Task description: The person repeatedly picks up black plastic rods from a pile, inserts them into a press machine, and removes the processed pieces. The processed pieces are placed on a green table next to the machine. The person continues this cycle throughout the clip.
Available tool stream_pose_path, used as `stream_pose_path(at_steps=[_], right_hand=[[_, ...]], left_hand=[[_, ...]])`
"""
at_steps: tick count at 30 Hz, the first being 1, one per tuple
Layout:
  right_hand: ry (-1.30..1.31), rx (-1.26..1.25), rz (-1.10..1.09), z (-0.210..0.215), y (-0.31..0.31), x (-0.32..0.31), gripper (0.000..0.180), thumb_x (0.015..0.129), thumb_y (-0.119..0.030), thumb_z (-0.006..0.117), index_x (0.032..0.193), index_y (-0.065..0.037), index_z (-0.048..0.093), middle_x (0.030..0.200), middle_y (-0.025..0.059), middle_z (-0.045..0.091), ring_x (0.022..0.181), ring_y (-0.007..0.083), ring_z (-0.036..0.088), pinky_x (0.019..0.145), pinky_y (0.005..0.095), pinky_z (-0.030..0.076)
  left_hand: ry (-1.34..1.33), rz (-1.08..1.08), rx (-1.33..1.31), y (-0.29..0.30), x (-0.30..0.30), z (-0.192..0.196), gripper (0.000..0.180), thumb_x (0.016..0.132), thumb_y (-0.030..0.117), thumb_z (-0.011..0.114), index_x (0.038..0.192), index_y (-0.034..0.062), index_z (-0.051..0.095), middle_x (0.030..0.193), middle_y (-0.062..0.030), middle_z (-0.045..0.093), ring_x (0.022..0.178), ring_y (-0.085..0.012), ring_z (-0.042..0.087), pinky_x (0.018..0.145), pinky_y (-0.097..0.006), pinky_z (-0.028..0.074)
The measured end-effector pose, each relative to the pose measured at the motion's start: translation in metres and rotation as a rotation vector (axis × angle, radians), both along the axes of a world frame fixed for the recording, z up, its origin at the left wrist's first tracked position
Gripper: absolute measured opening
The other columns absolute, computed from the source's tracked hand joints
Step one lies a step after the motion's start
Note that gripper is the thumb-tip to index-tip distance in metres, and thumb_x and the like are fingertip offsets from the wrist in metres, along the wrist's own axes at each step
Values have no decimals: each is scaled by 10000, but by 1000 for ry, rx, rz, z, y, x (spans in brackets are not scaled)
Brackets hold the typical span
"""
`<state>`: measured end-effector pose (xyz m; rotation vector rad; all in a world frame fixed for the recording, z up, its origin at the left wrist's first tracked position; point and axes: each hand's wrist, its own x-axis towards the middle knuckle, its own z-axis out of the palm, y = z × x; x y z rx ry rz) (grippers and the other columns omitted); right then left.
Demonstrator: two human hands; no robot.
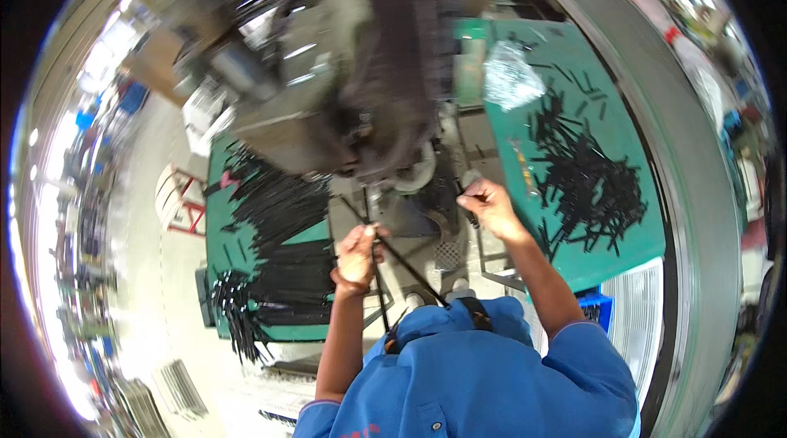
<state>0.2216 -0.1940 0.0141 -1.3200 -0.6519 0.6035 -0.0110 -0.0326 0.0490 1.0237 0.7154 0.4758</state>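
My left hand (358,251) is closed around long thin black strips (416,276), which cross each other and slant down toward my lap. Their upper ends reach up near the underside of a large machine head (361,122). Over to the right, my right hand (489,207) pinches a short dark piece (470,212), partly covered by the fingers. A heap of long black strips (287,274) lies left of my left hand. Right of my right hand is a loose pile of short black pieces (586,184).
Green tabletops flank me, one on the left (234,253) and one on the right (639,245). A clear plastic bag (512,75) rests at the far end of the right one. Beyond it runs a long grey ledge (656,102). A red-framed stool (182,200) stands at left.
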Motion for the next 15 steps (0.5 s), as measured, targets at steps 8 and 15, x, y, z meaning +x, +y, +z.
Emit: stream_pose_path(at_steps=[8,15], right_hand=[[-320,-184,92,43,114,-72,190,728,-127,678,748,35,580,662,94,610,608,141,555,574,291,440],[-225,-253,-16,61,128,-90,131,743,-77,660,720,38,600,633,43,600,589,94,525,550,261,426]], left_hand=[[-47,-83,-124,11,-5,-6,190,947,222,458,1033,63,516,836,-68,631,471,-53,439,404,-179,346],[-84,-124,-130,18,-9,0,148,947,225,453,932,82,483,806,-85,650,471,-53,477,373,-184,343]])
